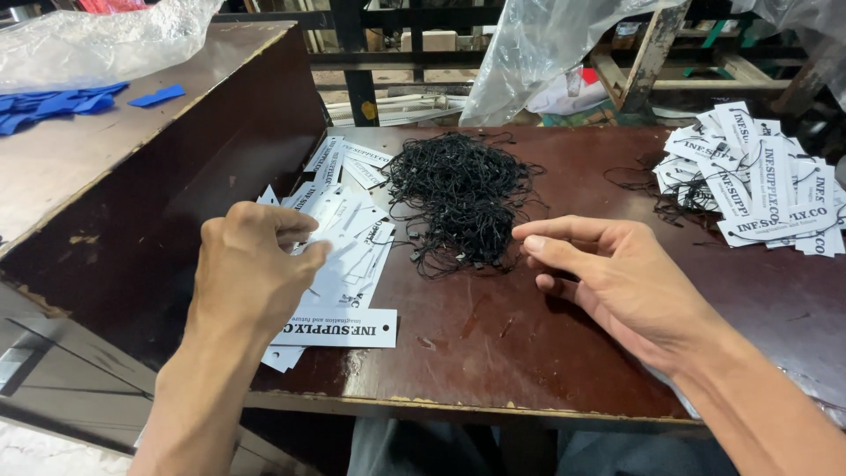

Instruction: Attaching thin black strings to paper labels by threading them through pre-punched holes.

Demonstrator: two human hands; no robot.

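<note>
Meanwhile, the left hand (251,264) pinches a white paper tag (319,256) off the loose stack (339,291) beneath it as the right hand (617,278), fingers loosely spread and empty, reaches for the tangled black strings (460,198) just ahead, apparently mid tag-stringing.

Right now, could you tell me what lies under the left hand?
Under the left hand lies a spread pile of white tags on the brown table. The tags directly beneath the palm are covered.

Worn dark-brown table (564,353), cluttered workshop
</note>
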